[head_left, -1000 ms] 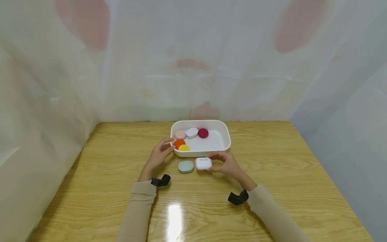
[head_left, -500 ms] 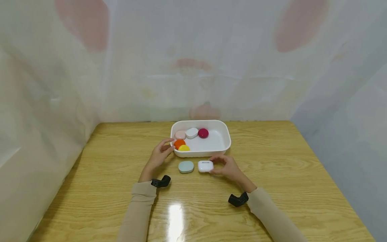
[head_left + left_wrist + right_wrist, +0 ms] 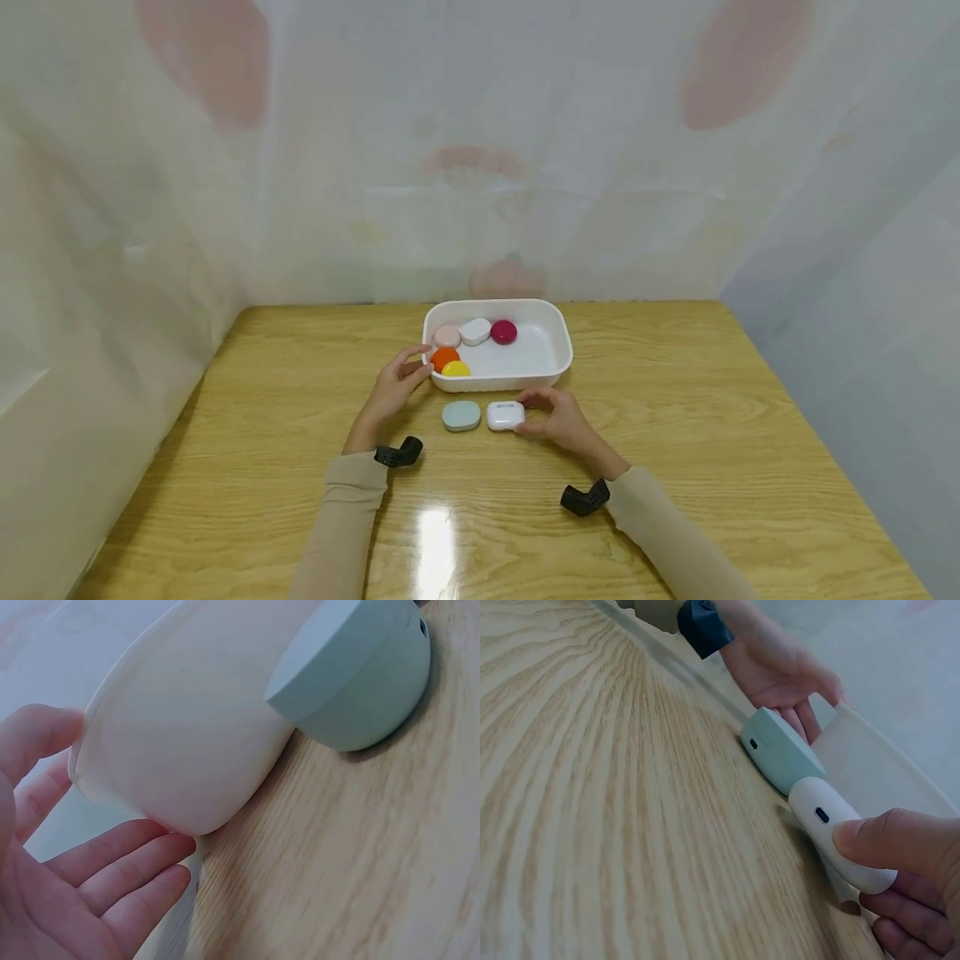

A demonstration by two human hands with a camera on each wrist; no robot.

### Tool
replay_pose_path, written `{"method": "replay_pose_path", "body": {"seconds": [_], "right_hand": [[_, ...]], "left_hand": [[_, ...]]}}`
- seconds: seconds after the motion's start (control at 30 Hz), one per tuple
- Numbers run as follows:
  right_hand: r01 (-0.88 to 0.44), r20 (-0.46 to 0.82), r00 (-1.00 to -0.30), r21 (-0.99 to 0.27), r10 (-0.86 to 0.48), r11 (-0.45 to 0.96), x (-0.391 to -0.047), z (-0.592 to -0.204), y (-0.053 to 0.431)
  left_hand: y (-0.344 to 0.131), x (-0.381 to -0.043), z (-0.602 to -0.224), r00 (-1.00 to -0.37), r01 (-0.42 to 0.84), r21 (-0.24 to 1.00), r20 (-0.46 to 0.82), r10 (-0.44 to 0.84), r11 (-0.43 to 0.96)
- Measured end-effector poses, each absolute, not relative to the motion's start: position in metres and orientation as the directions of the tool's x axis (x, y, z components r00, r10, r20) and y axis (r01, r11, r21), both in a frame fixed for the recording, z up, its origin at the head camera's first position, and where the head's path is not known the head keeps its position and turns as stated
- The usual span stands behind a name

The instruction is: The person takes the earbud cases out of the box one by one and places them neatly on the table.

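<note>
My left hand (image 3: pixel 392 385) pinches the left rim of the white tray (image 3: pixel 517 382), thumb and index finger at its edge. In the left wrist view the other fingers (image 3: pixel 142 862) extend toward the tray's end wall. A white earbud case (image 3: pixel 506 416) is in my right hand (image 3: pixel 561 419), pinched at its right end. The right wrist view shows the thumb (image 3: pixel 885 838) pressed on the side with the port, close over the table. Just left of it a pale green case (image 3: pixel 461 416) with a similar port stands on the wood, in front of the tray.
Inside the tray lie a pink case (image 3: pixel 447 337), a white case (image 3: pixel 475 332), a dark red case (image 3: pixel 504 332), an orange round case (image 3: pixel 446 359) and a yellow one (image 3: pixel 456 368). The wooden table (image 3: pixel 675 417) ends at a hanging curtain (image 3: pixel 600 208).
My right hand has drawn the white earbud case a little toward me, away from the tray, with a slight shift right and then back left. The left hand stays at the rim.
</note>
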State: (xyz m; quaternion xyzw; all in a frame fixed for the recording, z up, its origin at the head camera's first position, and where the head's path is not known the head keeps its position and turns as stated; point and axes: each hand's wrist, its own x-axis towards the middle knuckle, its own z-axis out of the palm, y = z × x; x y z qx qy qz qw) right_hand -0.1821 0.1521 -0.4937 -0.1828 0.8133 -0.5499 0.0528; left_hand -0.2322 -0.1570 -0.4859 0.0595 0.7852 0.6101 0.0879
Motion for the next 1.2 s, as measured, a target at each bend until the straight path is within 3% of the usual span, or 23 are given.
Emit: {"method": "replay_pose_path", "body": {"seconds": [0.83,1.2], "right_hand": [[-0.258,0.104,-0.925,-0.879,-0.366,0.401,-0.177,-0.489,0.149],[-0.351,0.209,-0.903,-0.864,-0.376,0.360,-0.175,-0.469,0.151]], "left_hand": [[-0.156,-0.231,-0.484,-0.977,-0.038,0.968,-0.089,0.196,0.249],[-0.157,-0.231,-0.484,-0.979,-0.049,0.968,-0.096,0.182,0.248]]}}
